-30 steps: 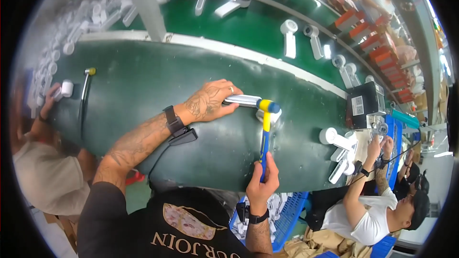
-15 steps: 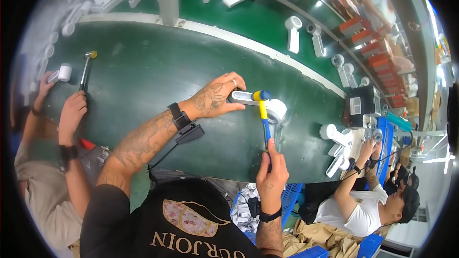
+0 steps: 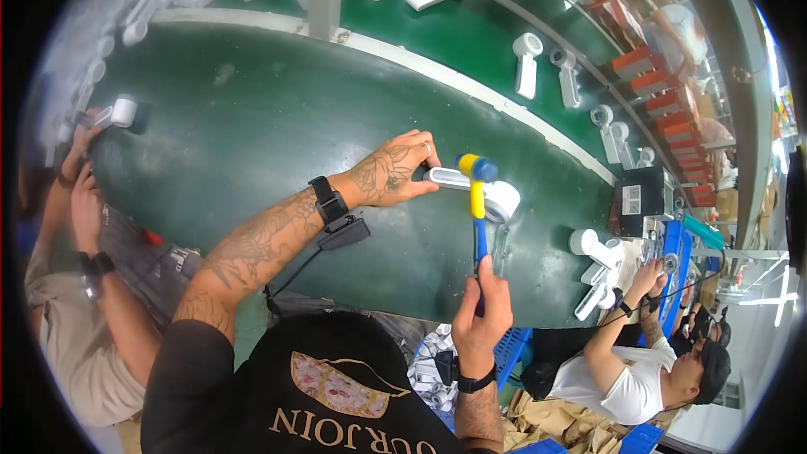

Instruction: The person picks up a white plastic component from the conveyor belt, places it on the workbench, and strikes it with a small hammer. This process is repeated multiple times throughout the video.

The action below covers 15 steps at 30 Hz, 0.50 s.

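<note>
My left hand (image 3: 392, 171) is closed round the narrow end of a white plastic part (image 3: 503, 200), which lies on the green bench. This part has a long slotted arm and a round, cup-like head pointing to the right. In my right hand (image 3: 482, 311) is the handle of a mallet (image 3: 480, 202) with a yellow and blue head. The mallet head hangs over the place where the arm joins the round head, hiding some of it. Whether it touches the part I cannot tell.
Several similar white parts (image 3: 595, 273) sit at the bench's right end, near a black box (image 3: 643, 200). Beyond a pale rail (image 3: 454, 76), more lie on a green belt (image 3: 471, 29). Co-workers handle pieces at both sides. Below the bench is a blue crate (image 3: 510, 353).
The mallet head appears slightly higher above the white part. At the left, the co-worker's mallet has gone from sight, and that person's hand has moved toward their white part. The whole view has shifted slightly.
</note>
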Each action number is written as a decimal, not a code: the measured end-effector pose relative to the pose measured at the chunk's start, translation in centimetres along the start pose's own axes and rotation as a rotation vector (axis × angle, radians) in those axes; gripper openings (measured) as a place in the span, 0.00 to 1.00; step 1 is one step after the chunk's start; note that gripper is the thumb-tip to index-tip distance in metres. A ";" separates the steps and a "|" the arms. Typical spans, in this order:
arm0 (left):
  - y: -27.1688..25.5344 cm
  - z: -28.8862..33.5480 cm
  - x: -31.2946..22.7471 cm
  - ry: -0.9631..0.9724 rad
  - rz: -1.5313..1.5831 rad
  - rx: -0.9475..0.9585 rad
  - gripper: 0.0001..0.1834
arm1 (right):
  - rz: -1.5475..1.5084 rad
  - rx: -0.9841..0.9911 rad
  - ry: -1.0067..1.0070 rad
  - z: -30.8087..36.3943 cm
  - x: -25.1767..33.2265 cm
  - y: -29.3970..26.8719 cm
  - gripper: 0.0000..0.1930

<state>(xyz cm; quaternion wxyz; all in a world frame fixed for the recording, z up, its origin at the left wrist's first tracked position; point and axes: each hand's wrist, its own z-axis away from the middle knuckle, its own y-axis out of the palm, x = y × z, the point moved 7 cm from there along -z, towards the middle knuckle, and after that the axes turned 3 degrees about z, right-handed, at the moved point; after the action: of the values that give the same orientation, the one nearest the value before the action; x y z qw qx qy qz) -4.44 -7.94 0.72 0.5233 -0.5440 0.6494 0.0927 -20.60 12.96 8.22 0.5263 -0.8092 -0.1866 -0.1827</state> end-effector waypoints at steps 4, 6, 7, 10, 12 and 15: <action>0.3 0.3 0.2 -0.046 -0.001 0.020 0.18 | -0.012 0.018 0.025 0.2 0.3 -0.5 0.22; 0.1 0.2 0.3 -0.049 -0.013 0.038 0.18 | -0.027 -0.042 0.041 -0.1 0.0 -1.1 0.22; 0.5 -0.1 0.3 -0.048 -0.021 0.059 0.17 | -0.017 -0.049 0.048 0.2 -0.8 -1.2 0.22; 0.8 -0.2 0.5 -0.153 0.121 0.089 0.17 | 0.111 0.055 0.144 1.0 -3.2 -0.7 0.22; 0.3 0.0 0.1 -0.184 0.130 0.083 0.18 | 0.056 0.008 0.149 0.8 -3.2 -1.6 0.22; -0.1 -0.3 -0.4 -0.218 0.175 0.060 0.22 | -0.060 -0.075 0.208 1.4 -3.6 -2.4 0.22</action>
<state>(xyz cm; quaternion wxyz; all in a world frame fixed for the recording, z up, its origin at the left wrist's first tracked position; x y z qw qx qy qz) -4.59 -7.98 1.27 0.5968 -0.4561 0.6360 0.1770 -24.73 14.74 7.82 0.5064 -0.7990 -0.1481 -0.2884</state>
